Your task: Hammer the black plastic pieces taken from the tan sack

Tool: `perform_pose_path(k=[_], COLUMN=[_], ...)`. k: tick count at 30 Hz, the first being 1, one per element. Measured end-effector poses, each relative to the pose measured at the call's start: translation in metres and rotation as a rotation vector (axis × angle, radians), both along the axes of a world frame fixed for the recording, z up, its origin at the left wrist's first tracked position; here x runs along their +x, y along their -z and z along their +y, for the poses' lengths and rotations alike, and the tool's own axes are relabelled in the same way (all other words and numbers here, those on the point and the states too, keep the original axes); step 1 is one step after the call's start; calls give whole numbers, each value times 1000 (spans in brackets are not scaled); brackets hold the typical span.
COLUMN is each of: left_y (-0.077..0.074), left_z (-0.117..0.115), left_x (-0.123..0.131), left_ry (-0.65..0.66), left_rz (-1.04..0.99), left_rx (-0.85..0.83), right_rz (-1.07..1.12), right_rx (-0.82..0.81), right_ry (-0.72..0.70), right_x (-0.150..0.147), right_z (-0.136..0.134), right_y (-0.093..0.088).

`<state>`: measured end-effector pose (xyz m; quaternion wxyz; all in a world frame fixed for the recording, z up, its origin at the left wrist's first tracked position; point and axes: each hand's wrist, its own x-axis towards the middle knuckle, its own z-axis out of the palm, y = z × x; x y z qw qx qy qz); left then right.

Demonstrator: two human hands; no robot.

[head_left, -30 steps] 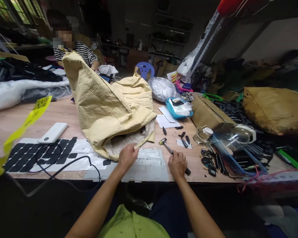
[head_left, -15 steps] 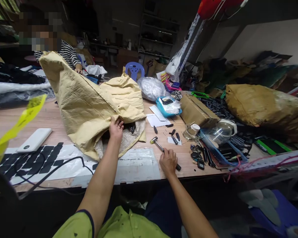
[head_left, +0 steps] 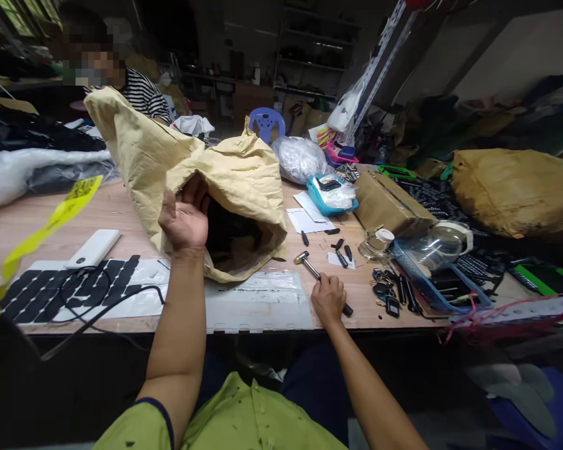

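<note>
A large tan sack [head_left: 244, 159] lies on the table with its dark mouth facing me. Black items inside it are hard to make out. My left hand [head_left: 187, 215] is at the left side of that mouth, palm up, fingers spread against the raised edge. My right hand [head_left: 329, 300] is wrapped round the handle of a small hammer [head_left: 309, 265], which rests on the tabletop with its head pointing away from me. Several black handles [head_left: 341, 258] lie beyond the hammer, near a piece of white paper.
On the left are a white power bank [head_left: 94, 248], cables and a dark-celled panel [head_left: 75, 290]. To the right stand a cardboard box [head_left: 389, 203], a clear jar and a blue tray [head_left: 464, 303]. A person in stripes [head_left: 145, 94] sits across the table.
My left hand has moved up and left, and the sack's mouth now gapes wider, its edge lifted. My right hand stays on the hammer. The view has shifted slightly.
</note>
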<state>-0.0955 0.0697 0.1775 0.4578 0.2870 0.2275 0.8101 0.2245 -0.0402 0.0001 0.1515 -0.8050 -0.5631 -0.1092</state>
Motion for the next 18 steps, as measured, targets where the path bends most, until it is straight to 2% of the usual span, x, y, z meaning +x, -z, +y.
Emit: perform_pose_path(k=[3, 5, 7, 9, 12, 15, 16, 18], left_y=[15, 32, 52, 73, 104, 131, 139, 152], left_z=[5, 4, -7, -28, -63, -80, -81, -79], left_x=[0, 4, 12, 23, 33, 32, 30, 26], left_ry=[5, -8, -55, -201, -618, -890, -922, -891], left_rz=[152, 245, 332, 500, 973, 1184, 1207, 1256], left_rx=[-158, -329, -465, -524, -503, -622, -697, -824], right_rz=[1, 10, 22, 30, 42, 96, 128, 197], right_rx=[-9, -21, -36, -44, -36, 76, 145, 264], right_ry=[7, 11, 13, 14, 26, 36, -6, -236], right_x=[0, -1, -1, 1, 6, 4, -2, -26], right_z=[1, 1, -1, -4, -5, 18, 33, 73], right_y=[-2, -2, -2, 0, -3, -23, -35, -67])
